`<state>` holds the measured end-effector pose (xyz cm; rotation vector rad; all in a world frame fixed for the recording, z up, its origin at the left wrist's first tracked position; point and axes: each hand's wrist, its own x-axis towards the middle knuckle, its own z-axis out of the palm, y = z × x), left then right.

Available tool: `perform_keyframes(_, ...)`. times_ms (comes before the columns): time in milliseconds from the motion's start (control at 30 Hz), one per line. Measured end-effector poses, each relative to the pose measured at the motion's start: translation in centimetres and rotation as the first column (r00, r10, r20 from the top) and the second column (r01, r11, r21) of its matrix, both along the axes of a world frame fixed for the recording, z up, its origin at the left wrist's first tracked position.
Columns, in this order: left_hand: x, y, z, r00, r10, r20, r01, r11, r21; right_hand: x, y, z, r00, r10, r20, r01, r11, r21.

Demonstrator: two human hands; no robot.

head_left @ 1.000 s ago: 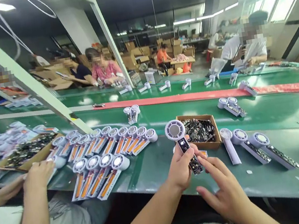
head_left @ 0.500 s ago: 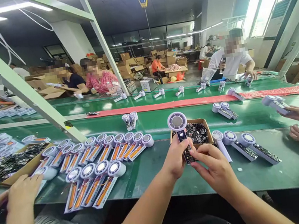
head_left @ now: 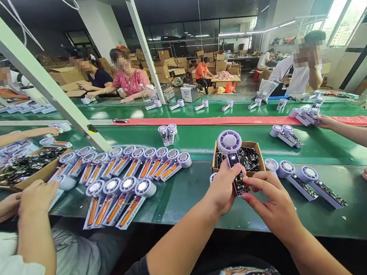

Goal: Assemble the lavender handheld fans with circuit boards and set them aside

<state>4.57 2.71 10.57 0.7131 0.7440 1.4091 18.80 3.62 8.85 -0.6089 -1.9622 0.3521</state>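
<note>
A small lavender fan (head_left: 229, 142) with a black circuit board in its handle stands upright in front of me. My left hand (head_left: 225, 187) is wrapped round the handle, its thumb across the board. Thumb and forefinger of my right hand (head_left: 272, 197) pinch the lower end of the same handle. Just behind the fan is a cardboard box (head_left: 258, 149) full of black circuit boards. To the right lie fans with boards showing (head_left: 303, 186). On the left, rows of fans with orange strips in their handles (head_left: 130, 211) rest on the green table.
A co-worker's hands (head_left: 38, 197) are at the left, near another box of boards (head_left: 32, 180). At the right, a co-worker's hand (head_left: 327, 123) touches fans on the green conveyor (head_left: 203, 129). A slanted metal post (head_left: 59, 101) rises at the left.
The view has shifted. The co-worker's hand at the right has carried fans farther back to the red strip. My hands still hold the same fan. Another arm now reaches in at the far left.
</note>
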Motion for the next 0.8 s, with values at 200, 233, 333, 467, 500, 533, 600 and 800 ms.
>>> perform_keyframes(200,0.3,-0.9,-0.4,0.998,0.046,-0.046,-0.046,0.999,0.018,0.8,-0.3,-0.2,0.995,0.015,0.101,-0.015,1.000,-0.005)
perform_keyframes(233,0.3,-1.1,-0.6,0.997,0.044,-0.071,-0.042,0.998,0.035,1.1,-0.3,-0.3,0.990,0.028,0.142,-0.027,1.000,-0.003)
perform_keyframes(333,-0.1,-1.2,-1.1,0.985,0.030,-0.172,-0.010,0.993,0.116,2.0,-0.5,-0.4,0.969,0.046,0.243,-0.051,0.999,0.017)
perform_keyframes(467,-0.2,-1.1,-1.7,0.965,0.006,-0.261,0.040,0.984,0.171,2.1,-0.6,-0.2,0.995,-0.019,0.097,0.013,0.998,0.060)
perform_keyframes(500,-0.1,-1.1,-1.8,0.962,0.016,-0.271,0.032,0.985,0.172,1.8,-0.5,-0.2,0.997,-0.046,0.060,0.044,0.998,0.048)
perform_keyframes(533,0.0,-1.0,-1.9,0.959,0.035,-0.280,0.014,0.985,0.173,1.4,-0.4,-0.1,0.996,-0.071,0.047,0.070,0.997,0.027)
perform_keyframes(600,0.3,-1.1,-2.1,0.953,0.072,-0.296,-0.018,0.983,0.180,0.5,0.0,0.2,0.992,-0.110,0.062,0.111,0.994,-0.015)
perform_keyframes(800,0.4,-1.8,-2.4,0.995,-0.068,-0.074,0.080,0.981,0.175,-1.2,0.5,1.1,0.986,-0.153,0.069,0.158,0.985,-0.069)
